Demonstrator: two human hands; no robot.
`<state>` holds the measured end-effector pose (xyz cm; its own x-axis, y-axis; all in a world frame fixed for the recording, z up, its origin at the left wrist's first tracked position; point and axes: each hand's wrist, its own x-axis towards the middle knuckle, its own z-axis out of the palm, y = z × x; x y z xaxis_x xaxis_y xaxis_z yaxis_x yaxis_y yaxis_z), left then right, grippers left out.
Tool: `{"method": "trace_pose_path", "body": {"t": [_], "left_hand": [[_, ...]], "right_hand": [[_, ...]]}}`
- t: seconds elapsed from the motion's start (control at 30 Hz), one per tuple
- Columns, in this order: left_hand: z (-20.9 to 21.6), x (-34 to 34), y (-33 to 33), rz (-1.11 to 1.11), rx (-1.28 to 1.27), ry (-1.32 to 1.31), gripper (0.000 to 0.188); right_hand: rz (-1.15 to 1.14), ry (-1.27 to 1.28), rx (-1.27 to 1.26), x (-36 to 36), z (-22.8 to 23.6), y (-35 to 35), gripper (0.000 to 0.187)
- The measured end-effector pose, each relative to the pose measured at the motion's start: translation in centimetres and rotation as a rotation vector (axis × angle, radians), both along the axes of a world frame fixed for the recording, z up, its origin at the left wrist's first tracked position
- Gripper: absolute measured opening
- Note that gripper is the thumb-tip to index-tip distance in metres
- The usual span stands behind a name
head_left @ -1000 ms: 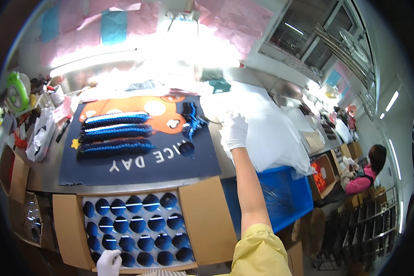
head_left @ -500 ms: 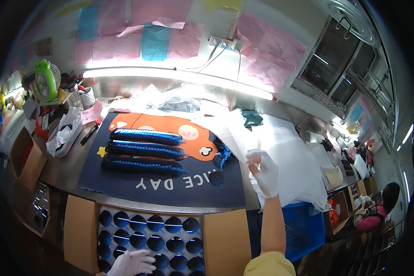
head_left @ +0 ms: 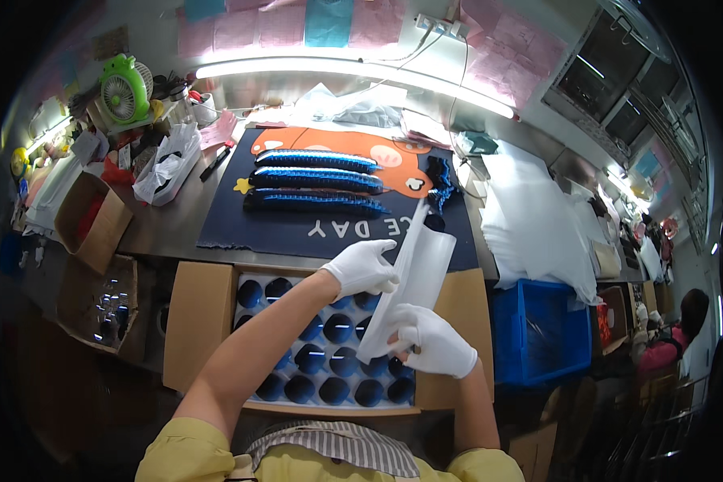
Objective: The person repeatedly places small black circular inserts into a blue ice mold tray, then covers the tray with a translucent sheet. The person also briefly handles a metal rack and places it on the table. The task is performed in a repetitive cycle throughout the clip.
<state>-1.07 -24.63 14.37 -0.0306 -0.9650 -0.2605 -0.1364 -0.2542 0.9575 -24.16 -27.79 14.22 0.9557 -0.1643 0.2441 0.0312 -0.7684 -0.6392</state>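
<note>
A sheet [head_left: 426,271] is being pinched by the right hand [head_left: 438,344], the left hand [head_left: 361,267] being held fingers spread; the filled box [head_left: 199,321] is being left uncovered, three dark stacks [head_left: 317,178] seemingly unpacked.

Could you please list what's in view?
Mat: one, navy, orange, centre
Lens rows: three, dark blue, on mat
Lens box: one, brown, before mat
Round lenses: many, blue, in box
Bin: one, blue, right of box
Sheet pile: one, white, behind bin
Fan: one, green, upper left
Tube lamp: one, white, upper middle
Co-worker: one, pink sleeve, far right
Sheet: count unclear, white, over box
Left hand: one, white glove, beside sheet
Right hand: one, white glove, holding sheet
</note>
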Motion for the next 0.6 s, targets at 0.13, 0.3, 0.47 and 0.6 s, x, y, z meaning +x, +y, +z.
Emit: {"method": "trace_pose_path", "body": {"t": [0.13,0.3,0.47,0.6], "left_hand": [[-6.0,-1.1,3.1,0.223,-0.007,0.411,0.045],[-10.8,-1.0,5.0,0.430,0.140,0.475,0.049],[-11.4,-2.0,3.9,0.211,0.093,0.395,0.042],[-9.6,-1.5,4.1,0.328,0.191,0.558,0.038]], "right_hand": [[-0.570,-0.166,0.641,0.3,-5.8,4.2,0.018],[-1.162,-0.140,0.795,2.8,-9.6,2.7,0.042],[-1.002,0.040,0.482,6.5,-10.0,-0.1,0.040],[-0.998,-0.017,0.472,6.6,-9.2,0.9,0.034]]}}
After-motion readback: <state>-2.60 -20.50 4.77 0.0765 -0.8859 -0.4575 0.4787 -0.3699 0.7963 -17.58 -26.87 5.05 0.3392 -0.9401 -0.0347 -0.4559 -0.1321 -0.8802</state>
